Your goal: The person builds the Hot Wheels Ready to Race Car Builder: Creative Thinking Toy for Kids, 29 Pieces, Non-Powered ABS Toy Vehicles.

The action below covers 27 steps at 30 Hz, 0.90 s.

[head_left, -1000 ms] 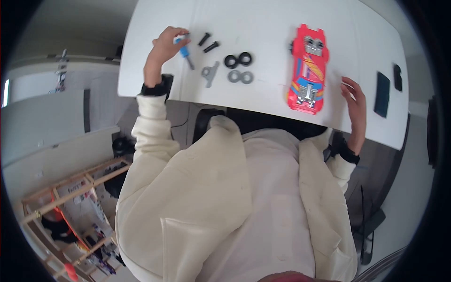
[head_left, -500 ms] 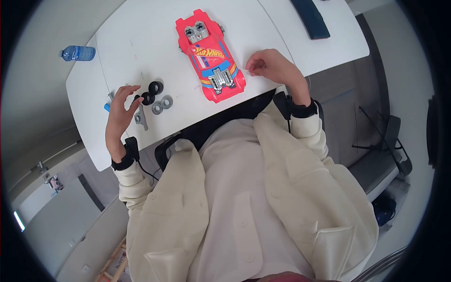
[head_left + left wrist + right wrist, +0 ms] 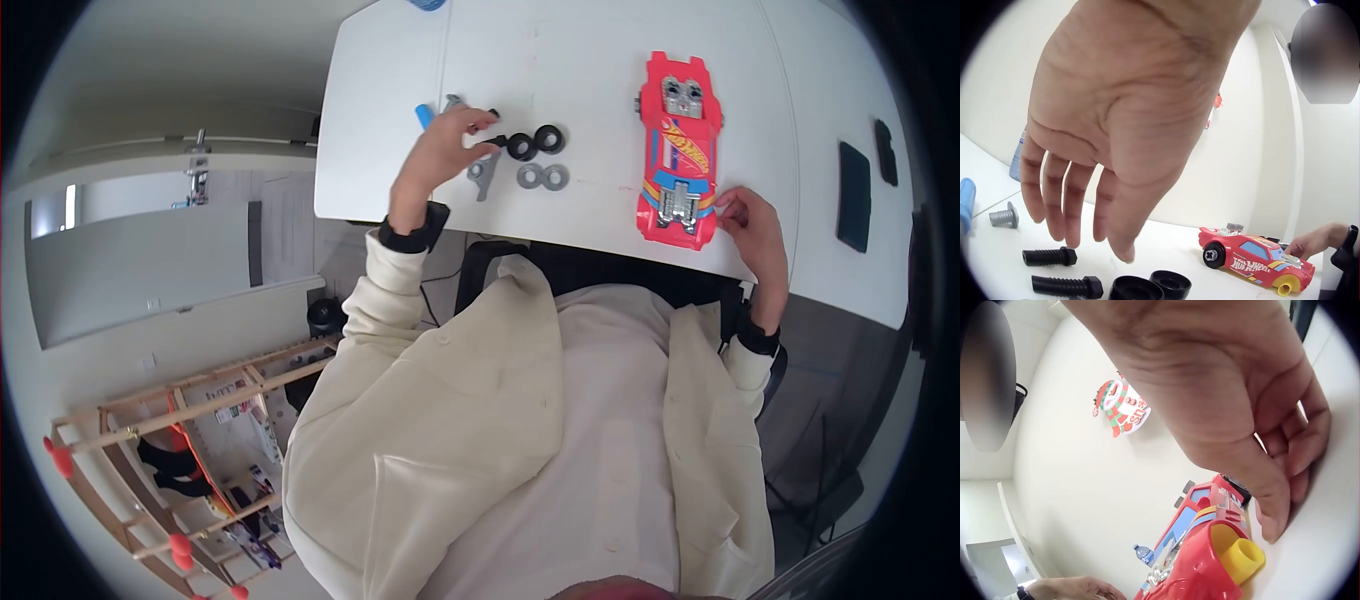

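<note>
My left hand [image 3: 440,150] hovers over two black plastic bolts [image 3: 1050,257], its fingers slightly bent, apart and holding nothing. Beside the bolts lie two black wheels [image 3: 549,138] and two grey rings [image 3: 542,177]. A flat grey tool [image 3: 482,182] is partly under the hand in the head view. Left of it are a blue handle [image 3: 424,116] and a grey bolt [image 3: 1004,217]. My right hand [image 3: 757,235] is at the front side of the red toy car [image 3: 678,145], fingers loosely bent, nothing between them. A bare yellow hub [image 3: 1244,559] shows at the car's front.
On the white table [image 3: 590,50], a dark flat case [image 3: 853,197] and a small black object [image 3: 885,152] lie at the right. A water bottle [image 3: 1017,156] stands at the back left. The table's near edge runs in front of my body.
My left hand has moved right, from the blue-handled screwdriver to over the black bolts. My right hand has come in beside the car. The head view swung right and back.
</note>
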### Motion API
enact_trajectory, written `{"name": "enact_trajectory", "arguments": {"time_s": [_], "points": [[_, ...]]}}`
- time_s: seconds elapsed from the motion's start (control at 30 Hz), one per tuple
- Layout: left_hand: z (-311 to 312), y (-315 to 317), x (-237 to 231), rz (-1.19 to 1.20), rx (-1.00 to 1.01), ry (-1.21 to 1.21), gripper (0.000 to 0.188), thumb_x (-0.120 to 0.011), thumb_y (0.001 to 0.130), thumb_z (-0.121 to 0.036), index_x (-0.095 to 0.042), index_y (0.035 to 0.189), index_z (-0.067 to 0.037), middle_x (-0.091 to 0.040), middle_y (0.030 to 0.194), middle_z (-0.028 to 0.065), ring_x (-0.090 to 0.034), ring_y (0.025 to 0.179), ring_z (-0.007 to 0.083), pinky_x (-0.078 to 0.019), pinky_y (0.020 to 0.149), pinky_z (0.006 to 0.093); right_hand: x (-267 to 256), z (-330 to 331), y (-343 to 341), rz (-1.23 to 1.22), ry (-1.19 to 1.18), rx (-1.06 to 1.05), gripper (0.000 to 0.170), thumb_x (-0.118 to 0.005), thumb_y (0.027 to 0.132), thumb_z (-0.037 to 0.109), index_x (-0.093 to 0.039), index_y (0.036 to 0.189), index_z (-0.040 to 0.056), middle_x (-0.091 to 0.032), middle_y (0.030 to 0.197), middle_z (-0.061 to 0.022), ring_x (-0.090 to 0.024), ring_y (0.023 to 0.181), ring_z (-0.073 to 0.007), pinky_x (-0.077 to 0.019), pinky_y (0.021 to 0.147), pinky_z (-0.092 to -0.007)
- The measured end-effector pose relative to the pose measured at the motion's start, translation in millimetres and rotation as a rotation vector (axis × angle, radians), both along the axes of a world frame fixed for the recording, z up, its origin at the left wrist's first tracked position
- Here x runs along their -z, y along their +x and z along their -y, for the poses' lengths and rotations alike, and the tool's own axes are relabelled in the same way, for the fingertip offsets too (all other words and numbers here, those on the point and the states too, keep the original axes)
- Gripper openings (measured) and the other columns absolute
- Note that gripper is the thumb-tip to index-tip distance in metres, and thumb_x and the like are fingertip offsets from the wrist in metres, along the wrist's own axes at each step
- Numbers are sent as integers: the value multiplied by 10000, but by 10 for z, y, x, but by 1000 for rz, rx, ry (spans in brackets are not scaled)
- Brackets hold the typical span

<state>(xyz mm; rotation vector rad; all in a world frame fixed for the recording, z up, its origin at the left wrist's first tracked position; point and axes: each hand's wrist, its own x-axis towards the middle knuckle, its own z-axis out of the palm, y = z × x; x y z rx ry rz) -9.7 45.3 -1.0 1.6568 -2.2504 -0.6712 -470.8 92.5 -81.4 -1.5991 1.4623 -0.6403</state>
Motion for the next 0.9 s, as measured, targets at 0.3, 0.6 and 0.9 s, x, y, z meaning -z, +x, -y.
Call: {"name": "enact_trajectory", "arguments": {"time_s": [0.3, 0.6, 0.9], "points": [[-422, -670, 47, 148, 32, 10, 262, -862, 730, -155, -736, 933, -48, -660, 750, 98, -647, 714, 244, -505, 643, 371, 57, 28, -60, 80, 47, -39, 279, -698, 799, -119, -641, 1035, 20, -583, 732, -21, -540, 653, -89, -459, 613, -257], [-266, -631, -86, 245, -178, -85, 225, -826, 766, -153, -726, 953, -79, -670, 813, 66, -658, 718, 246, -494, 603, 354, 38, 35, -79, 71, 77, -42, 328, -724, 787, -109, -640, 1070, 32, -572, 729, -11, -527, 642, -79, -450, 605, -253], [-144, -647, 239, 406, -81, -123, 524, -851, 725, -131, -685, 1221, -168, -640, 1076, 34, -595, 1080, 260, -368, 943, 472, 28, 47, -82, 43, 80, -49, 313, -736, 790, -93, -648, 1062, 34, -585, 743, -10, -532, 647, -74, -453, 608, -250]]}}
